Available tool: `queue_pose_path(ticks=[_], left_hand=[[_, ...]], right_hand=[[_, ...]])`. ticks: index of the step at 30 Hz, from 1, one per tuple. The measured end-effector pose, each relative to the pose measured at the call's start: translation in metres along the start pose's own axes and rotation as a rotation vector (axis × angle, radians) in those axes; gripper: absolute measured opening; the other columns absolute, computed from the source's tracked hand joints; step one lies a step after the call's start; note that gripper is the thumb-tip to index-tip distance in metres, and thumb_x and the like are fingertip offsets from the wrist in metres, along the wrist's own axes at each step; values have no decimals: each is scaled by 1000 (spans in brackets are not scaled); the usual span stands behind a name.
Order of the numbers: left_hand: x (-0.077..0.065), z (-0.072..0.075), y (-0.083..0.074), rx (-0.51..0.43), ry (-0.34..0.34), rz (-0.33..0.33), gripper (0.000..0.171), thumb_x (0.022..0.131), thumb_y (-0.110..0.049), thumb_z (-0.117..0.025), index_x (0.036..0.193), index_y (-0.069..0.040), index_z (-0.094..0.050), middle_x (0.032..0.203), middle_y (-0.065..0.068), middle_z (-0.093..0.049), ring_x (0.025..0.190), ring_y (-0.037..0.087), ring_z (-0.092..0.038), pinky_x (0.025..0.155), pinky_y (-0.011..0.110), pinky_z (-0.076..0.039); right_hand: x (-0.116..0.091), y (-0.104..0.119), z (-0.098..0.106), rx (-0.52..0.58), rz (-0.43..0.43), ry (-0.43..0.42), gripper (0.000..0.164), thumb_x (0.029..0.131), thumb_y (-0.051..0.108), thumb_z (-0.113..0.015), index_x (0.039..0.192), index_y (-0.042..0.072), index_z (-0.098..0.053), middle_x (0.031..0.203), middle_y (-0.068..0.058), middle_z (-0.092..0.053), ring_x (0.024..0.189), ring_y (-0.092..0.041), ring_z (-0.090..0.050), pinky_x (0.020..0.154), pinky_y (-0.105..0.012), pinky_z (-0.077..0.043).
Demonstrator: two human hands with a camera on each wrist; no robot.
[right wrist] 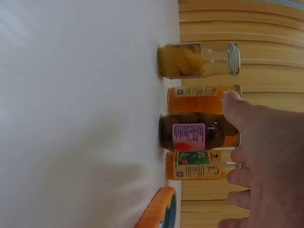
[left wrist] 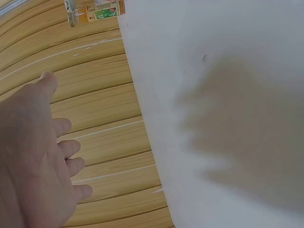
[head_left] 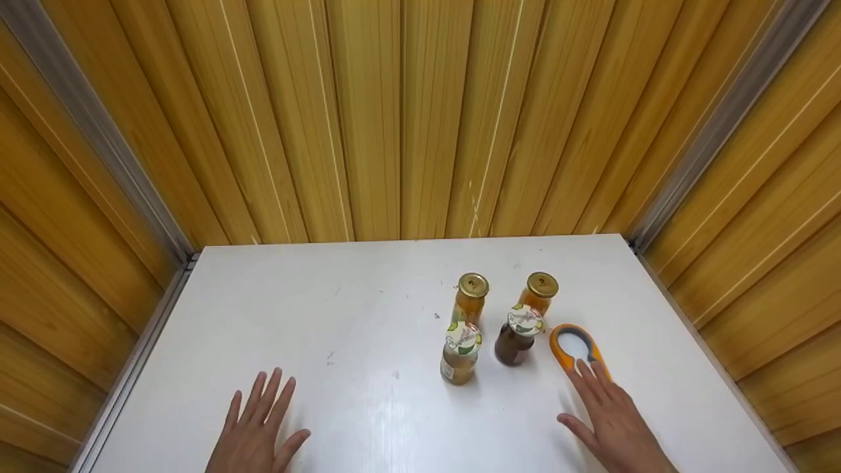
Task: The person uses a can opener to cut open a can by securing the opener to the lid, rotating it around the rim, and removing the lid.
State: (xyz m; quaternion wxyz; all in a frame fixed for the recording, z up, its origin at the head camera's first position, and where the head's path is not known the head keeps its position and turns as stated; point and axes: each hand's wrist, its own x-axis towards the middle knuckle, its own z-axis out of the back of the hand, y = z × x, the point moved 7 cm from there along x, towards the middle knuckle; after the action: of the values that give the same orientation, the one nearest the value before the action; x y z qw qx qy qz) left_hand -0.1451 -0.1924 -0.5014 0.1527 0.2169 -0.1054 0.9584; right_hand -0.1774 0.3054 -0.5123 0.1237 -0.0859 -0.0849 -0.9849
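Note:
My left hand hovers palm down over the left front of the table, its fingers straight and spread, holding nothing. At the right, my right hand is also spread flat, its fingertips overlapping the handle end of an orange jar opener with a grey-lined ring. Left of the opener stand glass jars in two pairs. In front are a jar of pale yellow fruit and a dark jar, both with patterned white lids. Behind them are two orange-filled jars with gold lids, one left and one right.
The white table ends at a back wall of yellow wood-look panels. Similar panels close in both sides, with grey metal posts in the corners. In the right wrist view, all the jars stand upright with labels showing.

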Motion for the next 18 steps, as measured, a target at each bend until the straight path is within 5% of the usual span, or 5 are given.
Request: queue_pose_path(ticks=[5,9,14,18], left_hand=[[11,1,-4,-60,42,56,72,84,-47,-63,138,-5,-41,143,16,-37,133,35,-26,103,57,-19],[19,-5,-10,-114,102,105,72,84,-43,-65,139,-3,-40,140,18,-40,130,37,-32,100,59,-21],[31,-12,-25,-164,90,88,72,82,-37,-69,139,-4,-40,127,19,-53,121,34,-45,100,57,-27],[41,-19,-39,-203,83,55,72,82,-35,-70,141,-7,-39,115,14,-60,109,28,-56,98,55,-32]], right_hand=[[10,-15,7,42,-18,-29,72,86,55,-56,138,6,-43,143,-16,-36,132,-38,-25,95,-60,-29],[16,-24,8,58,-11,-52,69,86,51,-58,134,3,-46,138,-18,-42,129,-39,-31,91,-62,-33],[18,-38,10,65,-38,-105,62,85,41,-65,130,1,-49,129,-24,-47,121,-40,-38,85,-61,-37],[18,-53,10,69,-145,-104,63,87,44,-61,127,-4,-50,124,-29,-49,115,-44,-43,83,-62,-38]])
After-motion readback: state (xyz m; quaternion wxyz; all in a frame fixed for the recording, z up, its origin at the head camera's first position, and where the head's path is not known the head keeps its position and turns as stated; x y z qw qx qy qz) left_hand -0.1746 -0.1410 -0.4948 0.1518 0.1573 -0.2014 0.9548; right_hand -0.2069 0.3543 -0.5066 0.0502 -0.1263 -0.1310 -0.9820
